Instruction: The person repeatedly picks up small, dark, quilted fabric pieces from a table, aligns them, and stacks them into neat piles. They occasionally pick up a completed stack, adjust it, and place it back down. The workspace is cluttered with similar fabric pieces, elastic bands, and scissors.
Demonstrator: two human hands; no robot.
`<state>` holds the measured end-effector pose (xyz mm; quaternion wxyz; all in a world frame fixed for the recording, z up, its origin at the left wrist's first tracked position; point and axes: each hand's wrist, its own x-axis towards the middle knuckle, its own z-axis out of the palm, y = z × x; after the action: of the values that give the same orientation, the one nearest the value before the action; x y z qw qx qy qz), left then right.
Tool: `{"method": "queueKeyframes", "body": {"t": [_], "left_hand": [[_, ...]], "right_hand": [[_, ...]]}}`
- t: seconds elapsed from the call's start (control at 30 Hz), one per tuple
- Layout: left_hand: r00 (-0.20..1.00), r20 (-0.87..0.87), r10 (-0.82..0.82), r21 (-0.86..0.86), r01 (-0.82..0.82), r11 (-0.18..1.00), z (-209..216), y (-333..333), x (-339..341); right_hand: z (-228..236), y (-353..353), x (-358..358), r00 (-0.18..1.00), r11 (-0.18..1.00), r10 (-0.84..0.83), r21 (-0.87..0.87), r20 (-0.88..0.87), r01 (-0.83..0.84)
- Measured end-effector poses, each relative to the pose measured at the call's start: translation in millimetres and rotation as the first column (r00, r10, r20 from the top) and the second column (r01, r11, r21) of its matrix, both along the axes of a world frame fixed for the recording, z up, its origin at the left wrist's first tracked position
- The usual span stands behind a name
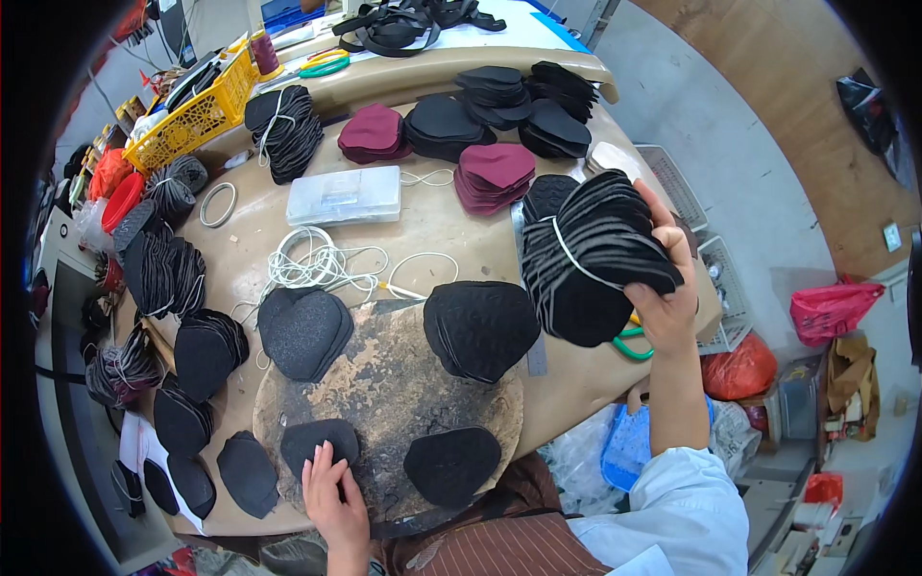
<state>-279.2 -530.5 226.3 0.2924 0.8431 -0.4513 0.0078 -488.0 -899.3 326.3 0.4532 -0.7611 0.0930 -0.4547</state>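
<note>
My right hand (663, 264) grips a thick bundle of black cut pieces (600, 245), bound round with white cord and raised over the table's right side. The fingers of my left hand (331, 480) rest, slightly spread, on a small dark piece (312, 444) at the near left of a worn round board (384, 384). On the same board lie a speckled dark stack (305, 331), a black textured stack (480, 329) and another black piece (452, 466). A metal ruler (536, 353) and green-handled scissors (629, 346) lie partly beneath the raised bundle.
Black stacks (449, 127) and maroon stacks (494, 177) stand at the far side. White cord (322, 261) lies loose behind the board, near a clear plastic box (344, 195). Tied bundles (163, 274) line the left side. A yellow basket (197, 110) stands at the far left.
</note>
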Motion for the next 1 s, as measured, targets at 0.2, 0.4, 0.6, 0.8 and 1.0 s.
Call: {"method": "queueKeyframes", "body": {"t": [0.2, 0.4, 0.6, 0.8, 1.0], "left_hand": [[1.000, -0.012, 0.017, 0.006, -0.017, 1.000, -1, 2, 2], [1.000, -0.017, 0.020, -0.007, -0.020, 1.000, 1, 1, 1], [1.000, -0.022, 0.010, -0.012, -0.011, 1.000, -1, 0, 1], [0.991, -0.133, -0.010, -0.180, -0.014, 0.984, 24, -10, -7], [0.856, -0.136, -0.499, -0.531, 0.362, 0.766, 109, -81, -24]], "right_hand": [[2, 14, 2, 0.986, 0.966, 0.080, 0.233, 0.146, -0.113], [2, 20, 6, 0.977, 0.943, 0.099, 0.296, 0.190, -0.153], [3, 23, 2, 0.976, 0.930, 0.093, 0.332, 0.199, -0.156], [-2, 41, 12, 0.969, 0.912, 0.136, 0.355, 0.204, -0.203], [-15, 83, 29, 0.942, 0.855, 0.273, 0.400, 0.196, -0.331]]}}
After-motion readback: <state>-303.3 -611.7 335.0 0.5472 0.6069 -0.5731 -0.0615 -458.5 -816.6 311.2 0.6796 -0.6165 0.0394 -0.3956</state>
